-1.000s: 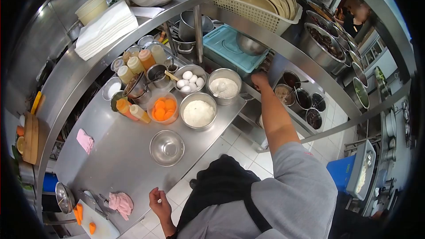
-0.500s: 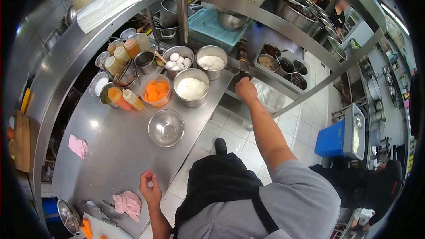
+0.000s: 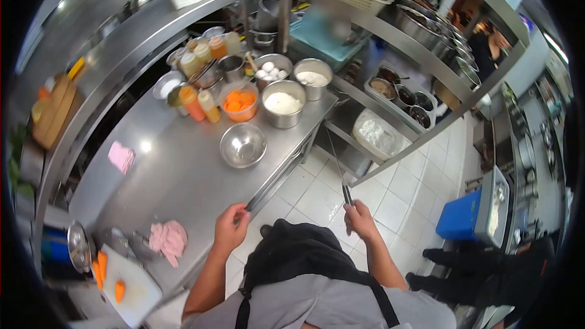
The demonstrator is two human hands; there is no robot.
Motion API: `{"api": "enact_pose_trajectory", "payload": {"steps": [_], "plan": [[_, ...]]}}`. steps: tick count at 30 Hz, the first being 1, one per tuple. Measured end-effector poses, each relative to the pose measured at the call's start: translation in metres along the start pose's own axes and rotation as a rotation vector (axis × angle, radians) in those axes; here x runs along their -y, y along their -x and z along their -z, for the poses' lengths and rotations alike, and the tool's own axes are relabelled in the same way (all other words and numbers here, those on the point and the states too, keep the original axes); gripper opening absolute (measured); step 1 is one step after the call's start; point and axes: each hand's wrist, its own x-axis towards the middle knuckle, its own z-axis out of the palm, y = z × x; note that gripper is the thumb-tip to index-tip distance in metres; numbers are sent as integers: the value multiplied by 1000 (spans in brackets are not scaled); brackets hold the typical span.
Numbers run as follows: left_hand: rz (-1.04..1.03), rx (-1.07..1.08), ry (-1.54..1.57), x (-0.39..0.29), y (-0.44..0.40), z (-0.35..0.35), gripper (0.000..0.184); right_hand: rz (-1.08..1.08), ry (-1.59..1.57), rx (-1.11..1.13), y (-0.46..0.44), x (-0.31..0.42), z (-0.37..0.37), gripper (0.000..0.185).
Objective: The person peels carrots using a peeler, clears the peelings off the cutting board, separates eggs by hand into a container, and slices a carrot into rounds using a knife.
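Knife (image 3: 347,194) held in my right hand (image 3: 362,222), fingers closed round its handle, blade directed away from me above the floor (image 3: 316,198); my left hand (image 3: 232,229) half-curled near the edge of the counter (image 3: 177,192), whether gripping anything I cannot tell; carrots (image 3: 120,291) at the cutting board (image 3: 139,292), well apart from the blade; no cutting under way; how much is done or left, not determinable.

Knife (image 3: 347,194) right of counter (image 3: 164,176); carrots (image 3: 119,291) on board (image 3: 139,295).
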Motion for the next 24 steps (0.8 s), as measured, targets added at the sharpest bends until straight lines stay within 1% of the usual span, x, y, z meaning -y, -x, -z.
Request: {"api": "enact_pose_trajectory", "payload": {"steps": [1, 2, 3, 4, 5, 7, 8, 9, 11, 13, 16, 18, 19, 21, 22, 24], "plan": [[-16, 5, 23, -3, 8, -5, 25, -29, -311, 188, 15, -19, 8, 43], [-23, 2, 40, -7, 19, -9, 25, 10, -525, 326, 29, -39, 10, 43], [-8, 17, -22, -9, 32, -12, 25, 26, -737, 475, 39, -54, 11, 43], [22, 25, -88, -12, 48, -14, 24, 106, -693, 607, 40, -68, 8, 40], [53, 16, -85, -19, 64, -15, 25, 46, -662, 689, 48, -62, 1, 40], [95, -2, -79, -32, 101, -12, 26, -146, -443, 797, 63, -36, -25, 35], [109, -2, -68, -39, 122, -10, 26, -172, -252, 779, 54, -50, -37, 26], [112, -10, -110, -49, 143, -8, 29, -209, -221, 844, 51, -59, -48, 26], [206, -2, -145, -59, 188, 2, 29, -225, -31, 851, 54, -75, -74, 18], [288, -100, -136, -62, 236, 13, 28, -213, 15, 977, 68, -77, -94, 18], [408, -249, -148, -54, 296, 35, 27, -196, 95, 1071, 83, -87, -128, 15], [488, -346, -189, -53, 329, 57, 26, 41, 128, 1184, 92, -97, -155, 15], [498, -368, -188, -49, 341, 72, 26, 39, 144, 1203, 95, -97, -166, 15], [531, -503, -244, -38, 366, 107, 25, 80, 491, 1110, 121, -74, -203, 16], [539, -514, -243, -33, 378, 126, 25, 79, 499, 1120, 131, -70, -222, 16], [542, -683, -319, -20, 402, 171, 26, 72, 510, 1084, 150, -65, -268, 20]]}}
